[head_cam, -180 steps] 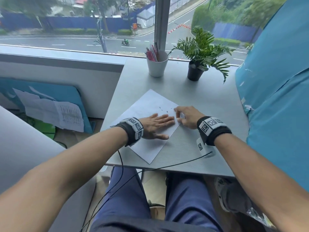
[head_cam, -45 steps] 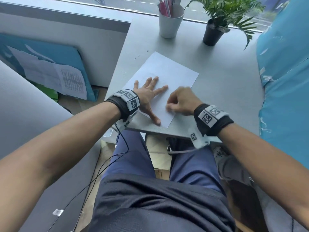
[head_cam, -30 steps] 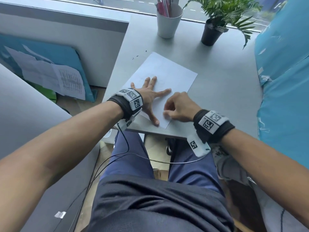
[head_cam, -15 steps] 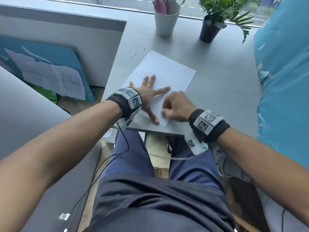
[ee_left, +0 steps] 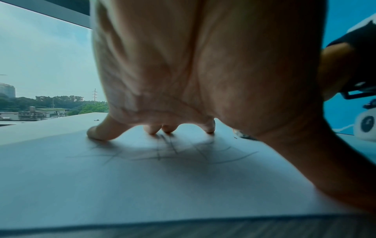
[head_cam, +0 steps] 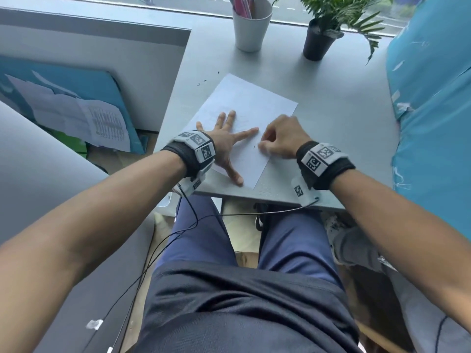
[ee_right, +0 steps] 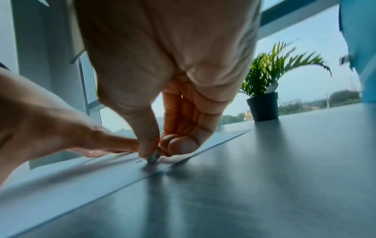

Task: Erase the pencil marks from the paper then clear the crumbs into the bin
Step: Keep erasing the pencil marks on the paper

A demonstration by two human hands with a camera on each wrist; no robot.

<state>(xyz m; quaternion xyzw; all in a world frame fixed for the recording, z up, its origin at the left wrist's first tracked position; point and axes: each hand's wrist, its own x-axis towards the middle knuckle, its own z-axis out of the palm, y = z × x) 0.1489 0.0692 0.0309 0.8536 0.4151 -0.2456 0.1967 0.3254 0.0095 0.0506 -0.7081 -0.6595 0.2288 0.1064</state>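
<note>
A white sheet of paper (head_cam: pixel 251 103) lies slanted on the grey table (head_cam: pixel 331 118). My left hand (head_cam: pixel 226 138) lies flat on it with fingers spread, pressing it down. Under that palm, faint crossing pencil lines (ee_left: pixel 164 153) show on the paper (ee_left: pixel 142 185). My right hand (head_cam: pixel 279 140) is curled at the sheet's right edge, pinching a small grey eraser (ee_right: pixel 154 157) between thumb and fingertips, its tip on the paper (ee_right: pixel 61 173). A few dark crumbs (head_cam: pixel 205 81) lie on the table beyond the sheet's far left corner, and one speck (head_cam: pixel 254 147) by the right hand.
A white cup of pens (head_cam: pixel 251 26) and a potted plant (head_cam: pixel 321 39) stand at the table's far end by the window. A blue padded panel (head_cam: pixel 433 110) borders the right side. To the left, papers on a blue board (head_cam: pixel 76 113) lean below a grey ledge. No bin is in view.
My right hand has kept rubbing in short strokes at the sheet's right edge, shifting slightly away from me. Since six seconds ago the crumbs have gone from the sheet's middle. The left hand stays pressed flat.
</note>
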